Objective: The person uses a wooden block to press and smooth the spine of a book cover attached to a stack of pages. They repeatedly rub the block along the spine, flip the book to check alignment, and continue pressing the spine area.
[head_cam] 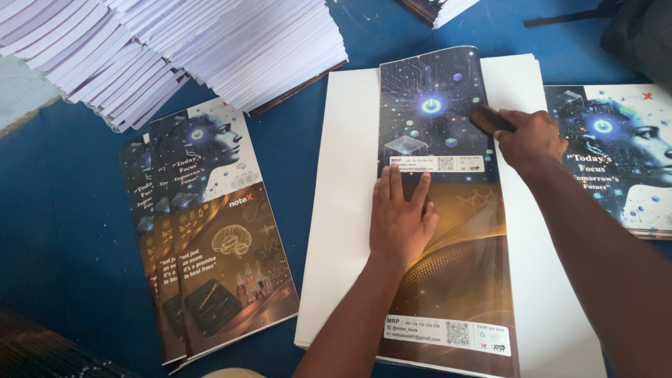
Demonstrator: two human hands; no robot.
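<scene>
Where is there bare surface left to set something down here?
Bare blue surface lies left of the fanned covers, and a strip runs between them and the white sheets. Crowded: the paper stacks at top, and the long cover under the left hand and right hand.

One head camera looks steeply down, close over the blue table point(63, 231).

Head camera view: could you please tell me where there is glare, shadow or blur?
Head view: glare whitens the glossy cover near its top edge; the white sheets look bright; soft shadow lies under the left hand; the right hand with the dark block is slightly soft.
</scene>
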